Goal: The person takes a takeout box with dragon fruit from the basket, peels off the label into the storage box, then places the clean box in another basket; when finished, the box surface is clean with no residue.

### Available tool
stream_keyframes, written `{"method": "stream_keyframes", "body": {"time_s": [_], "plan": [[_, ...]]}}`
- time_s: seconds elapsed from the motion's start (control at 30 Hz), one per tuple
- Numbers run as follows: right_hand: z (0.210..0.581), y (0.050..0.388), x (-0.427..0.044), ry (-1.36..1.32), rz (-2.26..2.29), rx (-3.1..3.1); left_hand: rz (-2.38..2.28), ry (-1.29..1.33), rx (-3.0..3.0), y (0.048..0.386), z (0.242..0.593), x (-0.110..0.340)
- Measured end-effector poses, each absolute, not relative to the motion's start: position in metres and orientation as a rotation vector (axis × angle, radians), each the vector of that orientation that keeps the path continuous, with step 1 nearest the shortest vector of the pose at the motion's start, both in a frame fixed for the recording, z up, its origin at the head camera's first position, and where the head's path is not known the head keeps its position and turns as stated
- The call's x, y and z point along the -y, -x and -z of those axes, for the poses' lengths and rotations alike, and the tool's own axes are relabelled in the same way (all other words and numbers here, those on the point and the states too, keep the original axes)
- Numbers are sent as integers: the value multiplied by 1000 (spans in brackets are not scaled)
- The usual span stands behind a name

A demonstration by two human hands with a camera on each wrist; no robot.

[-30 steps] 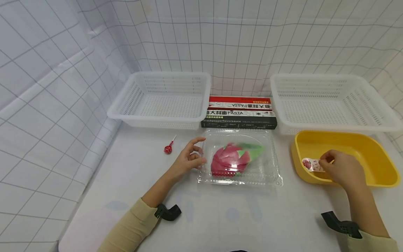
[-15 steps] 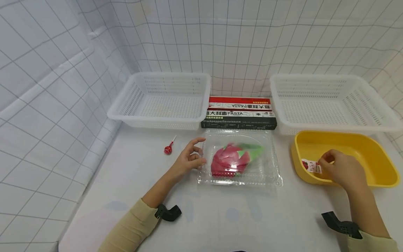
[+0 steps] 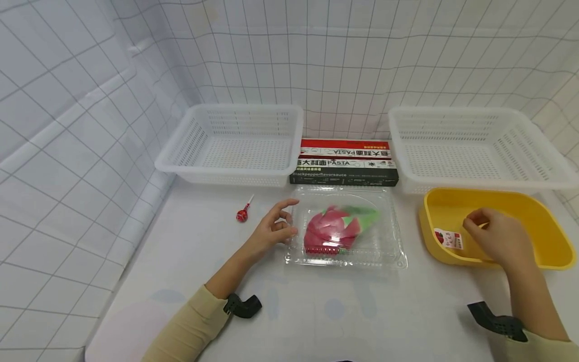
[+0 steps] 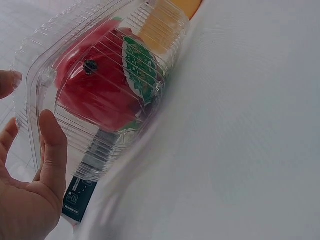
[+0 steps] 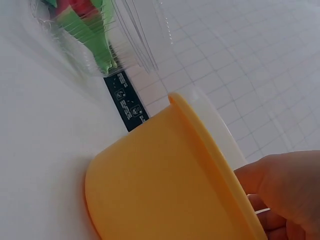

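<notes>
My left hand (image 3: 270, 227) rests with loosely bent fingers at the left edge of a clear plastic clamshell box (image 3: 389, 229). Its thumb (image 4: 53, 150) appears in front of the box edge in the left wrist view. Inside the box lies a pink and green dragon fruit (image 3: 332, 229). At the right, my right hand (image 3: 504, 239) is over the yellow basin (image 3: 549, 236), fingers loosely curled, with nothing seen between them. A small white packet with a red fruit picture (image 3: 449, 239) lies in the basin, left of that hand and apart from it.
Left of the box lies a red-wrapped lollipop (image 3: 242, 215). Behind the box are a red pasta box (image 3: 344, 145) and a black pasta box (image 3: 344, 175), between a white basket (image 3: 226, 176) on the left and another white basket (image 3: 479, 182) on the right.
My right hand has let go of the small packet and moved slightly right, away from it. The packet now lies in the basin. My left hand has hardly moved.
</notes>
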State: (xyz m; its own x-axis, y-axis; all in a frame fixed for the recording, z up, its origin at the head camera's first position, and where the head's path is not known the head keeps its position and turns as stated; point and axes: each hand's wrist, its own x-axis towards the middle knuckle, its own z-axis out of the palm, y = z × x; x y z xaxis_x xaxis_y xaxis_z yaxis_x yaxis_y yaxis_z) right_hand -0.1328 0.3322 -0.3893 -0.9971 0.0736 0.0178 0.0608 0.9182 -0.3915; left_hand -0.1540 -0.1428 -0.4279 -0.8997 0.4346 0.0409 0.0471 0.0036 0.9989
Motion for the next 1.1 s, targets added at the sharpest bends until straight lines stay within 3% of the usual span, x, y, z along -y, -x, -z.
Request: {"method": "stream_keyframes", "body": {"time_s": [0.8,1.1], "plan": [[359,155,-365,428,-937,2848,-1928,-529,-2047,157,424,140],[354,166,-381,781,-1313,2522,-1941,-520,-2056,158,426,138]]}}
